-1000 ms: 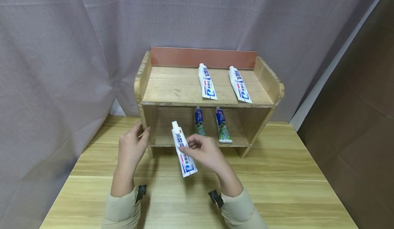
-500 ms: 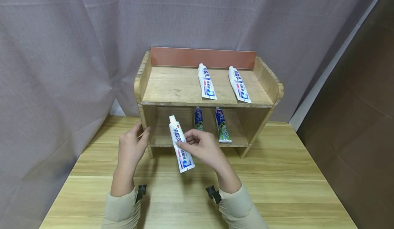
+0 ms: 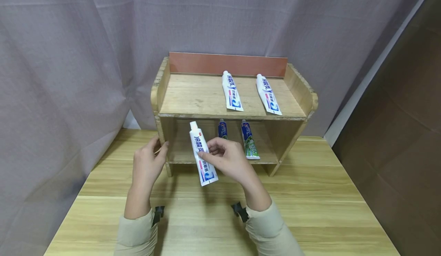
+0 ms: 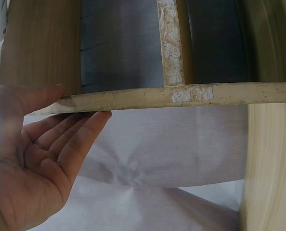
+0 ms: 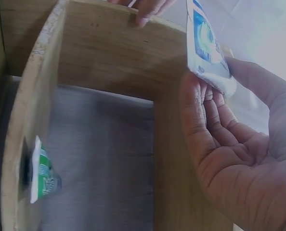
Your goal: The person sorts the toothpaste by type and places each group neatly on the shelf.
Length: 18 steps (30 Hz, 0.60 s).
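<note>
My right hand pinches a white toothpaste tube between thumb and fingers. Its cap points up and away, and it is held in front of the lower level of a wooden shelf. In the right wrist view the flat end of the white tube shows between thumb and fingers. At the shelf's left side my left hand holds the edge of the side panel. The left wrist view shows that hand with the thumb on one face of the panel and the fingers on the other.
Two white toothpaste tubes, one in the middle and one to the right, lie on the upper level. On the lower level lie two blue-green tubes, the left one partly behind my right hand. Grey curtain hangs behind.
My right hand has moved the white toothpaste tube upward and slightly left, toward the shelf. The left hand has stayed at the side panel.
</note>
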### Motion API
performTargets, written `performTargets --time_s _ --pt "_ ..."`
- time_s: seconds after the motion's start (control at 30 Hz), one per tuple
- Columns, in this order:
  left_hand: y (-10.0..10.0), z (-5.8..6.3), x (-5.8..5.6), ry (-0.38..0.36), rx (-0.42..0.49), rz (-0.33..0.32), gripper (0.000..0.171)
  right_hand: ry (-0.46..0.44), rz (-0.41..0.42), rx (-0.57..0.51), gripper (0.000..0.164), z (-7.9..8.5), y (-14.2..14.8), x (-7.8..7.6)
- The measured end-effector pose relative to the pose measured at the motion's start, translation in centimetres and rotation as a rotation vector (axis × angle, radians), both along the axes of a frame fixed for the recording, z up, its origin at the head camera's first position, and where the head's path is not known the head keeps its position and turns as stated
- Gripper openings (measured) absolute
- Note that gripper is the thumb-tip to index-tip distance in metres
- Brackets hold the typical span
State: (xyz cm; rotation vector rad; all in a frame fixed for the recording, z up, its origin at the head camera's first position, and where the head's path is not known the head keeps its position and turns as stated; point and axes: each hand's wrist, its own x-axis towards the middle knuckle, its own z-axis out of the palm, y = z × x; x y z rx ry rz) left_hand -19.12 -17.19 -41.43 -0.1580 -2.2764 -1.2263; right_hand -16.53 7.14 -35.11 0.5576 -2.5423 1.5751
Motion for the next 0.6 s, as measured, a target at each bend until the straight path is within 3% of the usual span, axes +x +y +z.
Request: performTargets --time_s 0.6 --pt "0.0 0.0 0.0 0.0 -0.002 -0.002 0.03 0.056 0.004 0.0 0.019 2.6 -0.8 -0.7"
